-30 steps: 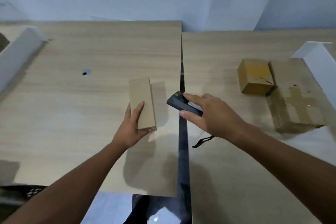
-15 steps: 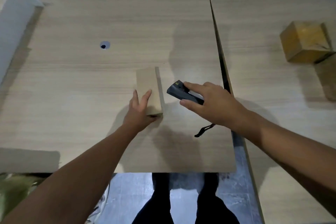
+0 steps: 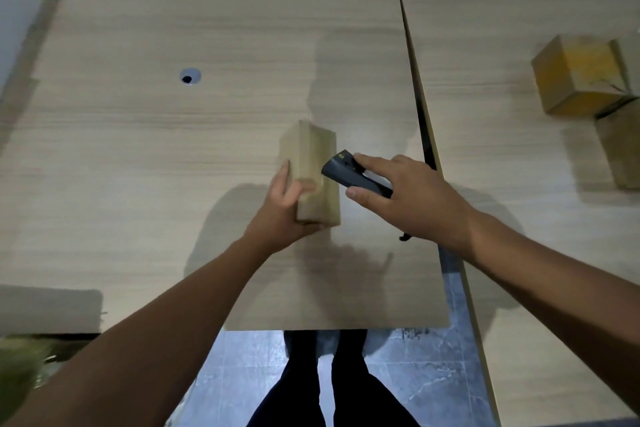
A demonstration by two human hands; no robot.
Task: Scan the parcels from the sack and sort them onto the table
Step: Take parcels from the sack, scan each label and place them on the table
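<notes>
Head view: left hand [image 3: 282, 215] grips the long cardboard parcel [image 3: 313, 170] from its near left side, while right hand [image 3: 408, 199] clasps the scanner [image 3: 346, 173] just beside it.

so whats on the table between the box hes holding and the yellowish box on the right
In the head view, only the black scanner in the right hand, then the gap between tables; otherwise bare wood from the narrow cardboard box to the yellowish box.

Both forearms [image 3: 166, 333] are bare, no sleeves in view. Hands carry no gloves or rings. Legs [image 3: 332, 388] are clad in black trousers.
</notes>
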